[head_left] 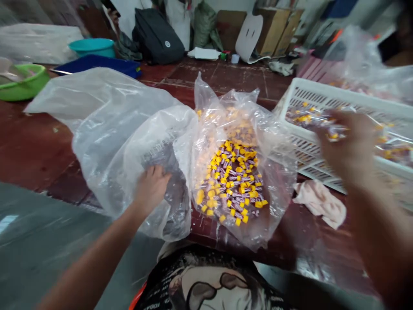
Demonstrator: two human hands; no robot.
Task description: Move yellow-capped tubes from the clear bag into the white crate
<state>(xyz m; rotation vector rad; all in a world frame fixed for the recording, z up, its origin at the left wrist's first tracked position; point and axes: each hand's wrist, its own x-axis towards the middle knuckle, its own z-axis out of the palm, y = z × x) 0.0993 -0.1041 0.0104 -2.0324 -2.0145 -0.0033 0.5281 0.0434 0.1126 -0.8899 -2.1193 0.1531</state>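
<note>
My left hand (151,187) is inside the mouth of a large milky plastic bag (106,120), its fingers bent and closed on the thin clear plastic bags (176,189) lying there. To its right, an opened clear bag holds a heap of small purple-and-white tubes with yellow caps (237,181). My right hand (350,144), smeared by motion, is above the near edge of a white slatted crate (309,148). Its fingers curl around a clear packet (337,132) with yellow caps in it. More such packets (303,114) lie in the crate.
A pale pink cloth (321,202) lies below the crate on the dark red table (29,146). Farther back are a green basin (26,82), a turquoise basin (92,46), a blue tray (100,65), a dark backpack (158,36) and cardboard boxes (274,32).
</note>
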